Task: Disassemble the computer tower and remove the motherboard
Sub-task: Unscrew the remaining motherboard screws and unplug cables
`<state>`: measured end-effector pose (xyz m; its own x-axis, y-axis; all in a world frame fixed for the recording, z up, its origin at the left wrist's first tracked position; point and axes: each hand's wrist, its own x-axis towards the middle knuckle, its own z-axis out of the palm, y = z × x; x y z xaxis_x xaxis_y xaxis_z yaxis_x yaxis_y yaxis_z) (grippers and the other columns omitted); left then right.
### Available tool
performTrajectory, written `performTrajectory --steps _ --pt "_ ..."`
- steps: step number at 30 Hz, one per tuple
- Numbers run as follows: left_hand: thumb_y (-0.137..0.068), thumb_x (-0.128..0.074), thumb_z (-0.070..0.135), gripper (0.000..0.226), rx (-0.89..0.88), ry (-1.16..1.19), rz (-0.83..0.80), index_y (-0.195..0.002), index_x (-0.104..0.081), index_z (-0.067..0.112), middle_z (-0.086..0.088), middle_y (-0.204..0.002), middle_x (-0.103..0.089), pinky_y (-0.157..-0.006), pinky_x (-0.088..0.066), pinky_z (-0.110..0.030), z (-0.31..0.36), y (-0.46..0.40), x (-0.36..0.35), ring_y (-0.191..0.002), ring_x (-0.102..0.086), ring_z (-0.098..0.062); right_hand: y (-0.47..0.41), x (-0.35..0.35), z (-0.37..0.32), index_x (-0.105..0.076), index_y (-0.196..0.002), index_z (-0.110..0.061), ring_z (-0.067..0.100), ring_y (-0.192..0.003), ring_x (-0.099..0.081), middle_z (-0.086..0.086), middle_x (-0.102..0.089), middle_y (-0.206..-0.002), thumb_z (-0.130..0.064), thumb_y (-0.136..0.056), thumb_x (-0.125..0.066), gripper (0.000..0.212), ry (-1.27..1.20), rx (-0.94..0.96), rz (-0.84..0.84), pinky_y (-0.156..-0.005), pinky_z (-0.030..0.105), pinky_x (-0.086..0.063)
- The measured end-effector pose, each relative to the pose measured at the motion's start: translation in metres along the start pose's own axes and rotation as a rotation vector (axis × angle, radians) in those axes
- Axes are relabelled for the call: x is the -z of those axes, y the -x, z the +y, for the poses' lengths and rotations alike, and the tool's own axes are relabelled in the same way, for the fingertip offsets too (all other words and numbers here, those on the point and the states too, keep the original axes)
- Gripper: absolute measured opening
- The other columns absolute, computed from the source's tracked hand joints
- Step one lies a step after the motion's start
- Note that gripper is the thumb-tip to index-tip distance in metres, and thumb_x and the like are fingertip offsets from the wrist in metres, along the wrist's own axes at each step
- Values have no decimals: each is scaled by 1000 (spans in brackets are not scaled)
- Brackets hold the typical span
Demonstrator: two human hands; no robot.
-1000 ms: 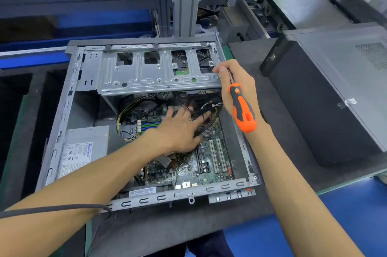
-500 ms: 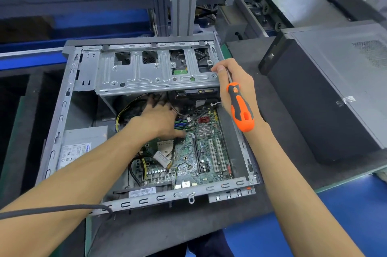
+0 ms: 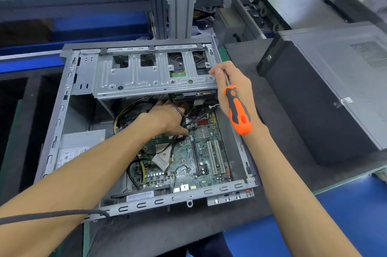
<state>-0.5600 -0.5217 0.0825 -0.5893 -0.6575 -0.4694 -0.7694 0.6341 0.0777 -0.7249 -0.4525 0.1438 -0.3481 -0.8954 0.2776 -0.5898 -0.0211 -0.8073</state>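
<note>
While the right hand [image 3: 234, 87] grips an orange-and-grey screwdriver [image 3: 238, 110], the left hand [image 3: 167, 116] reaches among cables [image 3: 188, 119] above the motherboard [image 3: 201, 152], finger grip hidden. White labels at 7 o'clock are unreadable.

one head-worn wide-angle view, looking forward and steeply down from above the bench, close over the open computer case [image 3: 146, 122]; both forearms enter from the bottom edge.
</note>
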Motion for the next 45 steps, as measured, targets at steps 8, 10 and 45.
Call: performTrajectory --steps 8,10,45 --pt "-82 -54 72 90 6 -3 -1 -153 -23 27 -9 -154 -39 -119 -14 -50 -6 -3 -9 -143 -32 -30 3 -1 2 -57 -97 -31 3 -80 -56 -7 -64 -93 -25 -105 -44 16 11 23 1 -68 17 -39" --pt "-81 -52 76 93 32 8 -45 -153 -27 22 -9 -154 -40 -119 -16 -49 -6 -6 -9 -142 -34 -29 3 0 0 -57 -97 -30 6 -82 -57 -6 -64 -94 -24 -105 -45 16 10 21 0 -69 16 -39" --pt "-103 -46 37 30 -165 449 -38 -91 -65 18 4 -67 -64 -69 -54 -42 2 79 -1 -68 -66 -22 -18 45 -63 -49 -57 -24 19 -35 -51 -3 -44 -42 -37 -106 -32 53 -305 220 393 -42 27 -35"
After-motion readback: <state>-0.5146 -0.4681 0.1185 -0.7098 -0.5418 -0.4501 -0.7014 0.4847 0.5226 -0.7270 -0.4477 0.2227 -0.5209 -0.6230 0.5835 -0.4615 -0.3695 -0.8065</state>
